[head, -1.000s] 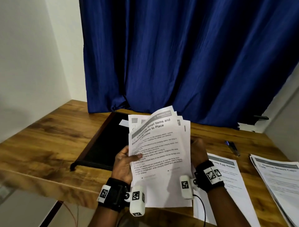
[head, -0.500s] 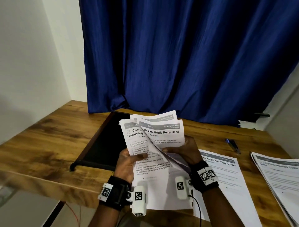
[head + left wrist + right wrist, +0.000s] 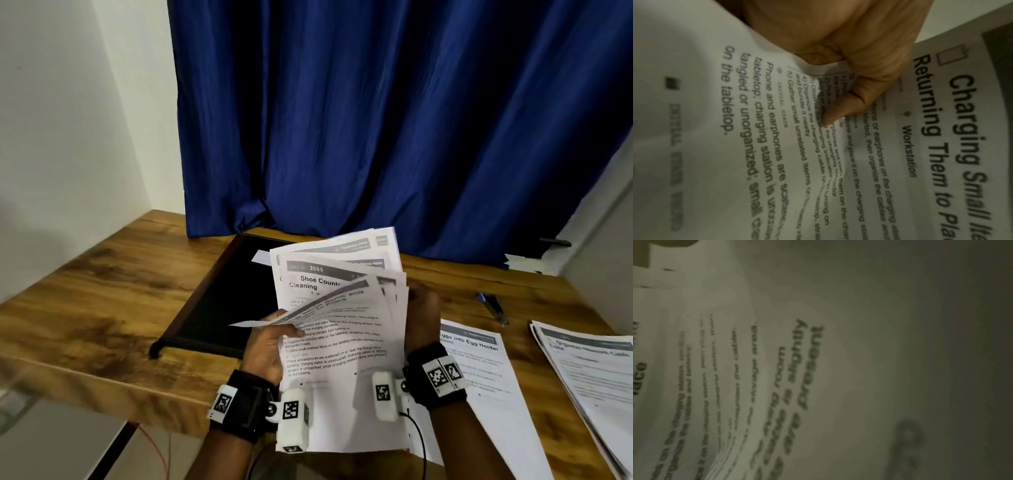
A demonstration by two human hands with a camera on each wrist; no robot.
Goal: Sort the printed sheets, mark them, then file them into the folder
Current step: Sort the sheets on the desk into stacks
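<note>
I hold a fanned stack of printed sheets [image 3: 342, 342] upright over the table's near edge. My left hand [image 3: 274, 337] grips its left side, thumb [image 3: 842, 110] pressed on the front sheet [image 3: 900, 146] titled "Charging Small Items". That front sheet's top bends over to the left, showing a "Shoe Counter Cleaning" sheet [image 3: 308, 282] behind. My right hand [image 3: 421, 311] is curled at the stack's right edge, its fingers hidden behind the paper. The right wrist view shows only blurred printed paper [image 3: 777, 369]. The black folder [image 3: 219, 298] lies open on the table behind the stack.
One sheet headed "Eggs into Egg Holder" [image 3: 479, 370] lies flat to the right of my hands. Another pile of sheets [image 3: 589, 377] sits at the far right. A pen [image 3: 493, 308] rests behind them. A blue curtain [image 3: 376, 120] hangs at the back of the wooden table [image 3: 102, 301].
The "Replace Bottle Pump Head" sheet my right hand held forward is back in the stack. My right hand moved to the right edge, and the front sheet now curls left, uncovering the shoe sheet.
</note>
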